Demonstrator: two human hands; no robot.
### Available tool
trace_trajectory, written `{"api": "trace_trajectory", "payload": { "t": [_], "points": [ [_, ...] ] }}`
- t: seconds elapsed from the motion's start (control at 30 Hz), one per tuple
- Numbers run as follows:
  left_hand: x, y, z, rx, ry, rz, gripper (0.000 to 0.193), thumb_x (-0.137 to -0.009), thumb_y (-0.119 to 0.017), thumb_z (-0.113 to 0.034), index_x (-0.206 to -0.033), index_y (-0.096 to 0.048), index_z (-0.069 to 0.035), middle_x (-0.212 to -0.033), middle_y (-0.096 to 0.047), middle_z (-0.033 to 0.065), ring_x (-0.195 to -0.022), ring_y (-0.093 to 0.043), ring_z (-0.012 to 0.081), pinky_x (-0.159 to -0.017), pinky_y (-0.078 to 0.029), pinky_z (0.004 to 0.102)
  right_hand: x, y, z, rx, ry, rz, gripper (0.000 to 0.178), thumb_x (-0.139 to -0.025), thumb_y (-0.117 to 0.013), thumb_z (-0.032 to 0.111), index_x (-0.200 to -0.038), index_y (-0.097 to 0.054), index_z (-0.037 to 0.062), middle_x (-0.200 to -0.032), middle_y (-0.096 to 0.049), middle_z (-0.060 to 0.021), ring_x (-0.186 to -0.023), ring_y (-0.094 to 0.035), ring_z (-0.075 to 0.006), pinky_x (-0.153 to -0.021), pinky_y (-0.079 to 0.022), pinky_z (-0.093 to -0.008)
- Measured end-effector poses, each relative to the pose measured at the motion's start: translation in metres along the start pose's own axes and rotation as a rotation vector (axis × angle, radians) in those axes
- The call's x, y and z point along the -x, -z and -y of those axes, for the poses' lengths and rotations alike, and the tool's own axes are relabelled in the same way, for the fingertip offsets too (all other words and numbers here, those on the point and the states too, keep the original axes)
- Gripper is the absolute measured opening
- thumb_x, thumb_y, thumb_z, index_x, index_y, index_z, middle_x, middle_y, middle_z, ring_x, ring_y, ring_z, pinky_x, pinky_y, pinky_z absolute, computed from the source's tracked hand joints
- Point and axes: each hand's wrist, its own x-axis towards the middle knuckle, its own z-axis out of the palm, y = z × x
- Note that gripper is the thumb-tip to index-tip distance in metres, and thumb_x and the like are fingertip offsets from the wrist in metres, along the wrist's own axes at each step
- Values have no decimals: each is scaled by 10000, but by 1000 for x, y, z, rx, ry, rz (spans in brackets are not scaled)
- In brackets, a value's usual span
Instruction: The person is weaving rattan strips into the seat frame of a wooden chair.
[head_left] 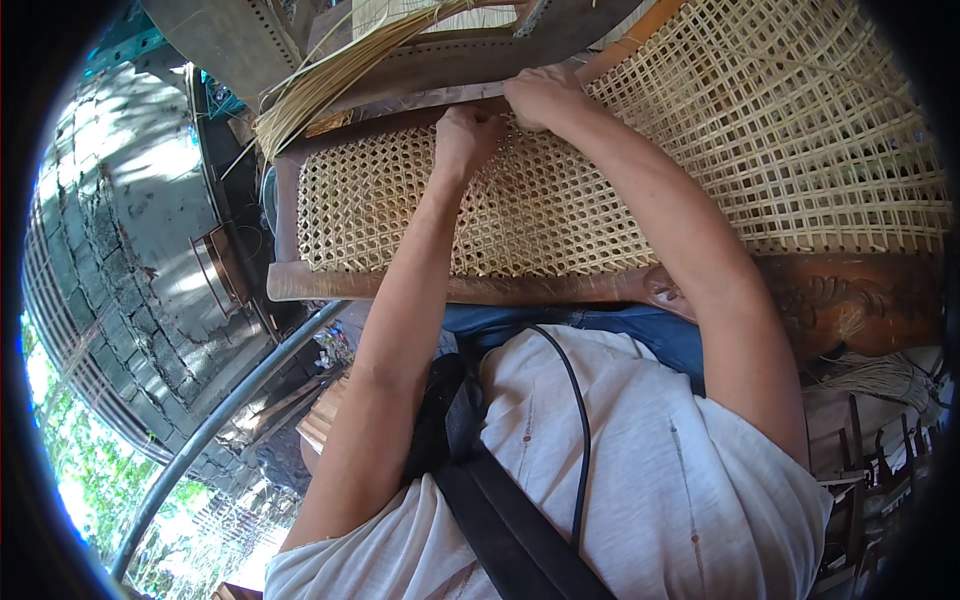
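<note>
L hand [466, 133] & R hand [543, 95] both curled tight, pinching the cane web [560, 205] at its top edge; strand bundle [330, 75] lies just above.

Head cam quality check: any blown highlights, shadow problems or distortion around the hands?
Head view: strong fisheye, black vignette at the corners, wooden frame bowed. Sunlit greenery at lower left is blown out. Left hand and right hand on the cane webbing are evenly lit and sharp, no glare.

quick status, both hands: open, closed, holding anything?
Left hand: closed in a fist on the woven cane panel near the far rail of the wooden frame; what it pinches cannot be told.
Right hand: fingers curled at the same edge; contents hidden.
</note>
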Motion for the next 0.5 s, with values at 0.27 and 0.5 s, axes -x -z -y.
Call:
{"api": "trace_trajectory", "payload": {
  "t": [0.27,0.5],
  "points": [
    [-10,-18,0,-148,-96,21,289,-788,-696,-280,-877,-730,-7,-811,-695,239,-798,-706,357,-739,-561,432,-11,-9,4,-47,41,17,244,-817,-638,147,-1028,-757,120,-1135,-718,-74,-1087,-675,-217,-881,-533,-347],
    [4,-7,-14,-59,-321,38,222,-772,-639,-184,-845,-700,17,-828,-675,278,-804,-681,416,-727,-554,470,-1,16,-6,-147,-97,167,366,-797,-649,190,-1146,-719,103,-1205,-690,-89,-1139,-650,-247,-944,-515,-381]
  ]
}}
